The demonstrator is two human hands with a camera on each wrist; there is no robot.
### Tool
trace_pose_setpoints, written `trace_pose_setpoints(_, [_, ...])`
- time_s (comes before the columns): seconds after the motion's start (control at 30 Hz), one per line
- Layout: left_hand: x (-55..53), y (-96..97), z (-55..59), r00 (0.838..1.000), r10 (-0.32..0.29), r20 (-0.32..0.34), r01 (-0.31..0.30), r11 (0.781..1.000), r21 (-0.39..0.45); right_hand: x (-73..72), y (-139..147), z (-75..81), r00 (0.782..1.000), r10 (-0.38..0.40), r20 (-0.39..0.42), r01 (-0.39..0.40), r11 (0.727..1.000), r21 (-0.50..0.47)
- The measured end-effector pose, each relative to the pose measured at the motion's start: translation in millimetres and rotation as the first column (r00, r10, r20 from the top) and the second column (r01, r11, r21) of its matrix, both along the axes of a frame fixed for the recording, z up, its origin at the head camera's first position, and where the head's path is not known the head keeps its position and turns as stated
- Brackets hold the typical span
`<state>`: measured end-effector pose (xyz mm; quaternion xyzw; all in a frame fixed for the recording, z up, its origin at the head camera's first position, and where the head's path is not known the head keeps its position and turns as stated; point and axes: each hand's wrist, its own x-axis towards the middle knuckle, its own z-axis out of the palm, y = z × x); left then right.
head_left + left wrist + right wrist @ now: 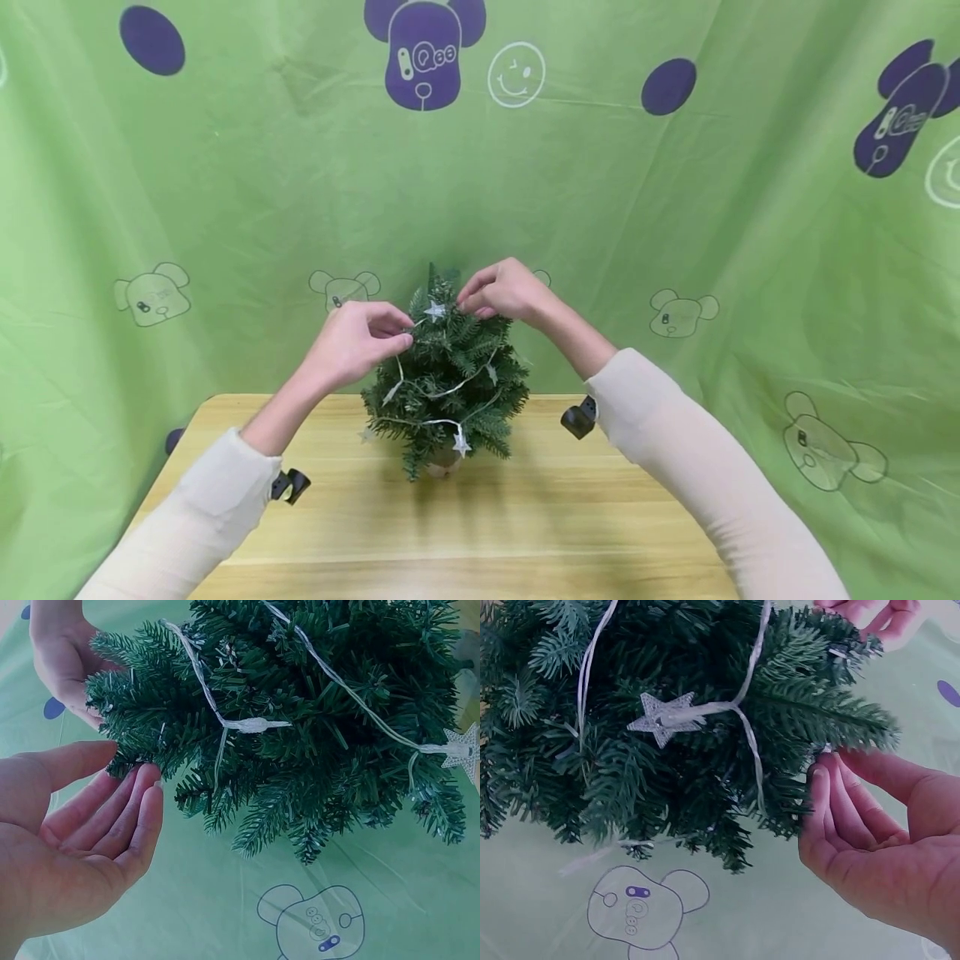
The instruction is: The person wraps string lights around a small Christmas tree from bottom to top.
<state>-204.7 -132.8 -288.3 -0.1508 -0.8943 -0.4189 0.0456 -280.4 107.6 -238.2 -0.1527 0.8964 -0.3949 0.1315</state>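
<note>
A small artificial Christmas tree (450, 375) stands upright on the table, wound with a string of star lights (450, 390). My left hand (358, 343) is at the tree's upper left, its thumb and fingertips apart around a branch tip in the left wrist view. High on the right side, my right hand (504, 292) pinches a bit of the light string close under a branch, partly hidden by needles. One clear star (435, 311) hangs near the top between the hands. Another star (461, 442) hangs low at the front. In the right wrist view, a star (664, 720) lies against the needles.
The tree's base (444, 463) rests on a wood-grain table (360, 533). A green printed cloth (262, 208) hangs behind and at both sides. Black wrist cameras (291, 485) sit below the sleeves.
</note>
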Motion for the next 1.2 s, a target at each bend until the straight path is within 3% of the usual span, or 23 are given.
trace_pose_setpoints(0.5, [-1.0, -3.2, 0.8, 1.0, 0.012, -0.009, -0.012, 1.0, -0.014, 11.4, 14.1, 7.7, 1.0, 0.0, -0.016, -0.001, 1.0, -0.027])
trace_pose_setpoints(0.8, [2.3, -7.5, 6.4, 1.0, 0.004, -0.007, -0.004, 1.0, -0.024, 17.7, 32.2, 2.5, 0.997, -0.042, -0.067, 0.045, 0.998, 0.048])
trace_pose_setpoints(0.97, [4.9, -16.9, 12.4, 0.999, 0.019, -0.028, -0.02, 0.999, -0.044, 22.7, 49.2, -5.8, 0.987, -0.064, -0.146, 0.081, 0.99, 0.117])
trace_pose_setpoints(1.2, [7.0, -39.4, 8.2, 0.995, 0.09, -0.034, -0.093, 0.993, -0.076, 26.3, 78.3, -28.2, 0.978, -0.074, -0.197, 0.116, 0.97, 0.215])
